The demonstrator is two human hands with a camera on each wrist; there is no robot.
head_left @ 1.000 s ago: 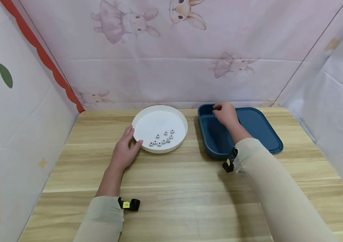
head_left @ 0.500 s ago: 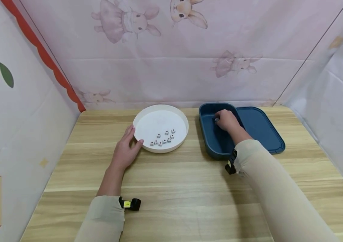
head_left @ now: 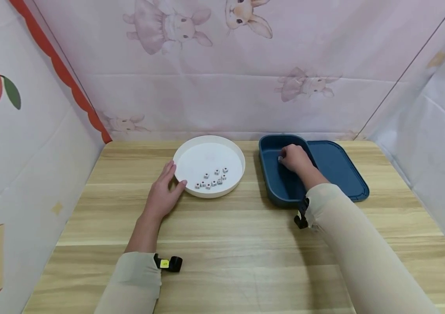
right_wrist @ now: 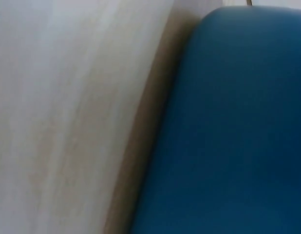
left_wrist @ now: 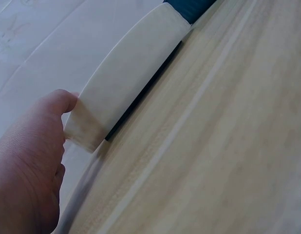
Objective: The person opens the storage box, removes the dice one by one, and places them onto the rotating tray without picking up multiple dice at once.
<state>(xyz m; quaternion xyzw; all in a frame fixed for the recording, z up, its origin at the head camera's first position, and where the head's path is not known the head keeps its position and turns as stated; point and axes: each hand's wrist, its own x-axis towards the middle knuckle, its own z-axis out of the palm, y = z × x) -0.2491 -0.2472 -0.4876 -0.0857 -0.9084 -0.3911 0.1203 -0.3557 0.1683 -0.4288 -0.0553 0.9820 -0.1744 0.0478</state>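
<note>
In the head view, my left hand (head_left: 163, 194) lies against the left side of a round white tray (head_left: 209, 195), thumb and fingertips spread along its rim. The left wrist view shows the thumb (left_wrist: 65, 101) right at the tray's wall (left_wrist: 136, 63). Several white dice (head_left: 208, 186) lie in the tray's front half. My right hand (head_left: 297, 159) reaches inside a deep blue box (head_left: 283, 201), fingers curled and pinching a small white die (head_left: 280, 159) low over its floor. The right wrist view holds only the box's outer wall (right_wrist: 228, 126), with the hand out of sight.
A flat blue lid (head_left: 336, 168) lies to the right of the box, partly behind the right forearm. Both containers stand near the back edge of the wooden table (head_left: 222, 244). Printed fabric walls (head_left: 222, 104) close off the back and both sides.
My right hand has come down from the box's back rim into the box, and the die at its fingertips has come into view. The left hand stays at the tray.
</note>
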